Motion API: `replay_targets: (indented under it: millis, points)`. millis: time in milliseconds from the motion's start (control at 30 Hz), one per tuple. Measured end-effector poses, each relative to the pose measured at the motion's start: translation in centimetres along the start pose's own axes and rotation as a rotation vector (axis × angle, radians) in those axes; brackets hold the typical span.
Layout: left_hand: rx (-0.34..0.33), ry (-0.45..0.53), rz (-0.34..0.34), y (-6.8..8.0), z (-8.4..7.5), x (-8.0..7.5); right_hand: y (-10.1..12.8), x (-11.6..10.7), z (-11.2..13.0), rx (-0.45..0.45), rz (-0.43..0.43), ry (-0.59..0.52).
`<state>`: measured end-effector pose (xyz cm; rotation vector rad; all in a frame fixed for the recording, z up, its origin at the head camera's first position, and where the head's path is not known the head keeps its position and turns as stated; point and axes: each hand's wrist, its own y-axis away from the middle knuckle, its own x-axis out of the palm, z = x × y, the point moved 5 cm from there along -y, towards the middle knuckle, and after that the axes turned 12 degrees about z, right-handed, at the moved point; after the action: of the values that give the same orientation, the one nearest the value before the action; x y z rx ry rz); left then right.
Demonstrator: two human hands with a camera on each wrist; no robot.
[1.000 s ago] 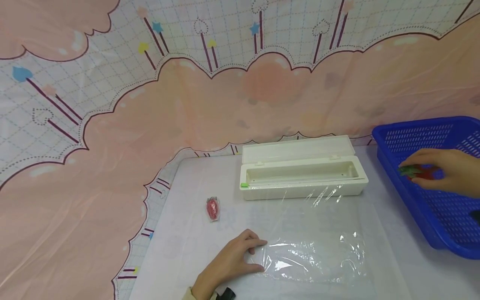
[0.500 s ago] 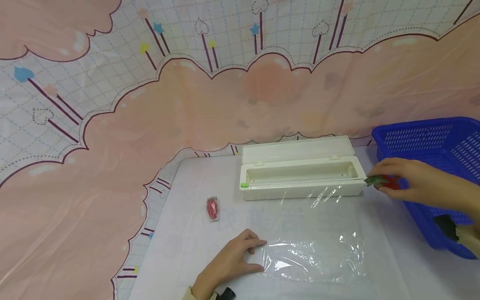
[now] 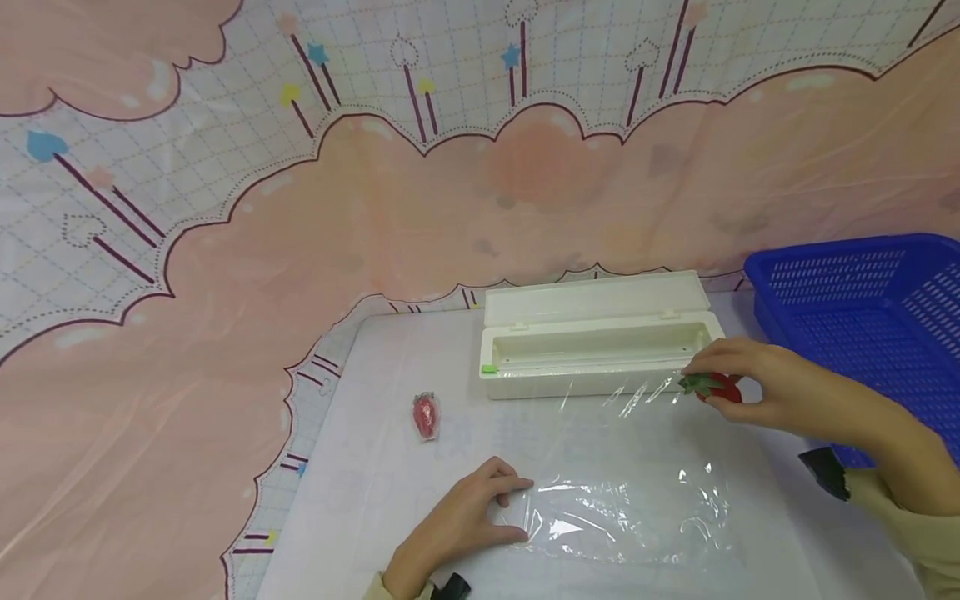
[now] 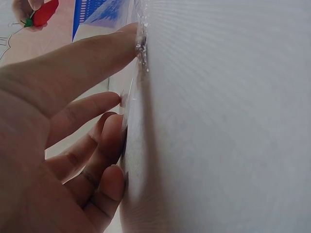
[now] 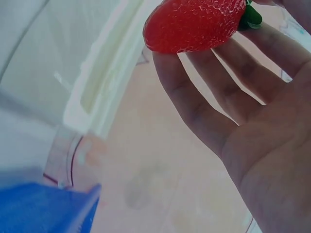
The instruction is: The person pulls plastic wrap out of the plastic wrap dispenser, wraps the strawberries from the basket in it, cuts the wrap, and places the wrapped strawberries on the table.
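My right hand [image 3: 787,387] pinches a red strawberry [image 3: 722,389] with green leaves, in the air by the right front corner of a white cling film box [image 3: 600,385]. Its lid stands open. From the box a clear sheet of cling film [image 3: 615,517] runs forward over the table. At the film's left edge my left hand [image 3: 468,510] presses down with spread thumb and fingers; the left wrist view shows those fingertips [image 4: 114,182] touching the surface. A film-wrapped strawberry [image 3: 426,418] lies to the left. In the right wrist view the held strawberry [image 5: 197,24] sits at the fingertips.
A blue plastic basket [image 3: 847,248] stands at the right, partly behind my right forearm. White sheeting [image 3: 360,467] covers the table. Behind it hangs a peach-coloured patterned cloth [image 3: 420,225].
My right hand has carried the strawberry leftward, out from over the blue basket to beside the film box. The left hand has stayed on the film's edge.
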<state>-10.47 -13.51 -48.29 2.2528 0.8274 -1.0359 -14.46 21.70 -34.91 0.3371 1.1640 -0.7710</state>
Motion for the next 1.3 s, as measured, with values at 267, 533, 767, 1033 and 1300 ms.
replay_targets:
  millis: [267,533,767,1033,1300]
  points:
    - [0.018,-0.005,-0.013,0.0,0.1,0.0,-1.2,2.0,1.9,-0.056,0.014,-0.069]
    - [0.005,0.012,-0.010,0.0,0.1,0.0,-2.2,3.9,3.4,-0.104,0.050,-0.126]
    - [0.005,0.036,-0.007,0.0,0.2,0.1,-2.8,5.2,4.5,-0.098,0.103,-0.130]
    - [0.005,0.044,-0.008,-0.1,0.2,0.1,-3.6,6.8,5.7,-0.064,0.191,-0.153]
    - [-0.011,0.051,0.004,-0.1,0.3,0.2,-4.3,8.9,6.6,-0.062,0.260,-0.151]
